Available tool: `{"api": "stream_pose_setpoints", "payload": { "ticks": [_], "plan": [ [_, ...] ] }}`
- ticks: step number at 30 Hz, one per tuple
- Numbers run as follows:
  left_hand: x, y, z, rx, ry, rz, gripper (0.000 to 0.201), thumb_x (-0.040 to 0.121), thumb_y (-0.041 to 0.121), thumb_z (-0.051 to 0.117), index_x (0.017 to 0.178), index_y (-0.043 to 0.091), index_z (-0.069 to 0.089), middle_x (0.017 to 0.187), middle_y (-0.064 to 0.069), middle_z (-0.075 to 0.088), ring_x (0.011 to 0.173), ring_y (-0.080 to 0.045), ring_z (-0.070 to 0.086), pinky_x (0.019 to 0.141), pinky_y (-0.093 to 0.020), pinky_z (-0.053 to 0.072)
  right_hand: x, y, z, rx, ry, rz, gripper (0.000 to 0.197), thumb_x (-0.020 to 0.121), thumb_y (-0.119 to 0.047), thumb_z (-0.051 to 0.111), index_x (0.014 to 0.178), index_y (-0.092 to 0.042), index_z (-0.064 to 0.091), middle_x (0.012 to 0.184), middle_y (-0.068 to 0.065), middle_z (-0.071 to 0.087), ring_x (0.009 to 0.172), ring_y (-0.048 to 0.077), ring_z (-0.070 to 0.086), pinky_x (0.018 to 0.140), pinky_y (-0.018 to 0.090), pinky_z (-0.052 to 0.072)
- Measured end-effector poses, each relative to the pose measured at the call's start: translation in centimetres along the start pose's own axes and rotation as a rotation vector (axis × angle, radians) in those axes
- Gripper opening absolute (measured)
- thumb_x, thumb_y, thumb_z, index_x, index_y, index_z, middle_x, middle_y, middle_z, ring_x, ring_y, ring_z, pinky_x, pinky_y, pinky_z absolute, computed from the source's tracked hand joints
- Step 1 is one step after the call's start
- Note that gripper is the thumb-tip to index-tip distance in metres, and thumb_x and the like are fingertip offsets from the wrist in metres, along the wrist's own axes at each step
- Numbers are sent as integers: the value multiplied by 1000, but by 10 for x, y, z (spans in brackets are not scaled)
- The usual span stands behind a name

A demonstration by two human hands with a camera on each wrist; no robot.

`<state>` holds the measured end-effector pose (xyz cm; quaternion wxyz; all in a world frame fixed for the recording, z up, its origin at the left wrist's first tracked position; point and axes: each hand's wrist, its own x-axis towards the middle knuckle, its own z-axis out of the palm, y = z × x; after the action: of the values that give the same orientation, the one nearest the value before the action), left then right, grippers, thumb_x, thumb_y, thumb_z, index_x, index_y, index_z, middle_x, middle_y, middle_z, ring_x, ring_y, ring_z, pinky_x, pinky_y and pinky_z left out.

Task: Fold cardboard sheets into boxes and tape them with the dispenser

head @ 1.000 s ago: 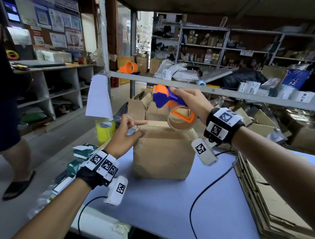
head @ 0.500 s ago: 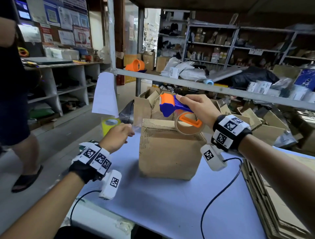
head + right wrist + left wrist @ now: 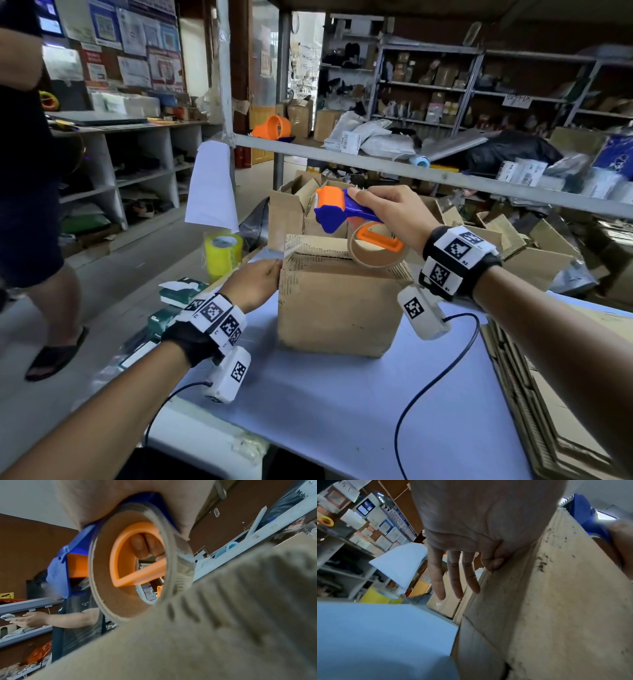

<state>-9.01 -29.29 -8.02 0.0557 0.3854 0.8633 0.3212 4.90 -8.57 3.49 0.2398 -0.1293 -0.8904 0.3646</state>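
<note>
A: Occlusions first. In the head view the left hand [image 3: 255, 284] hides its own fingertips against the left face of the cardboard box [image 3: 339, 305]. The left wrist view shows three fingers [image 3: 453, 574] straight and the thumb pressed flat on the box wall; whether a strip of tape lies under it, I cannot tell.

B: Right side?

A: The right hand [image 3: 390, 214] has its fingers wrapped round the blue handle of the tape dispenser [image 3: 346, 214], held just above the box top. The right wrist view is mostly blurred cardboard.

B: Counts.

A: One closed box on the blue table [image 3: 325, 411], centre. One dispenser in hand, holding one nearly spent tape roll [image 3: 375, 248]. One yellow tape roll [image 3: 222, 251] at the far left. A stack of flat cardboard sheets [image 3: 548, 394] at the right edge, cut off, uncounted.

B: Containers?

A: Open cartons [image 3: 294, 205] beyond the box; contents not visible.
</note>
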Motion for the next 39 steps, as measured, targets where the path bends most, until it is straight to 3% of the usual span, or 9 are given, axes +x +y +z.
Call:
{"api": "stream_pose_setpoints", "payload": {
  "ticks": [5,10,13,15,18,20,28,33,39],
  "plan": [
    [1,-2,-9,194,-26,-27,38,105,29,28,100,15,63,106,-10,66,100,-33,56,88,-41,47,2,1,0,-21,1,-4,33,95,-61,58,73,-40,72,67,-17,67,71,5,58,72,28,39],
    [3,-11,-10,334,-122,-70,39,100,40,36,83,21,66,97,-4,63,84,-19,57,71,-32,42,6,3,0,-26,2,-2,35,93,-65,57,80,-38,75,72,-14,71,76,8,62,73,29,41],
    [2,-16,-13,166,97,-40,26,94,37,60,115,23,61,114,0,62,98,-20,61,85,-36,51,7,4,0,-40,0,-17,36,91,-67,55,79,-41,76,74,-11,72,74,7,63,74,29,44],
    [6,-7,-18,-82,230,-44,26,98,29,54,122,20,61,118,-2,66,106,-23,62,94,-43,51,7,3,0,-45,6,-22,32,90,-69,55,78,-47,75,74,-12,73,71,2,63,73,29,43],
    [17,25,-21,-420,161,-140,29,101,29,41,120,20,61,119,-5,66,114,-27,59,99,-49,49,7,0,0,-66,12,-23,29,90,-69,55,70,-57,71,69,-20,70,65,-4,60,70,26,40],
    [21,41,-15,-421,64,-173,34,101,27,37,126,17,57,126,-11,62,116,-32,57,100,-48,49,7,-3,-1,-96,1,-38,31,91,-68,55,63,-60,67,63,-24,66,59,-7,57,67,24,38],
    [31,41,-6,-257,81,-190,38,103,26,38,134,12,54,129,-19,59,116,-37,56,96,-47,51,18,-4,-18,-525,-55,-109,56,87,-74,56,68,-23,70,68,3,68,66,18,61,58,30,43],
    [31,42,-8,-218,56,-162,37,104,26,38,134,12,53,130,-17,59,117,-36,56,97,-50,50,18,-5,-25,-638,-118,-143,56,89,-74,52,78,-23,74,73,3,71,73,20,66,66,37,53],
    [31,40,-10,-220,45,-162,35,104,28,38,131,13,56,129,-15,60,118,-36,56,98,-50,50,9,6,-57,-682,-141,-130,49,91,-72,52,85,-29,76,76,0,71,75,17,65,67,37,51]
  ]
}}
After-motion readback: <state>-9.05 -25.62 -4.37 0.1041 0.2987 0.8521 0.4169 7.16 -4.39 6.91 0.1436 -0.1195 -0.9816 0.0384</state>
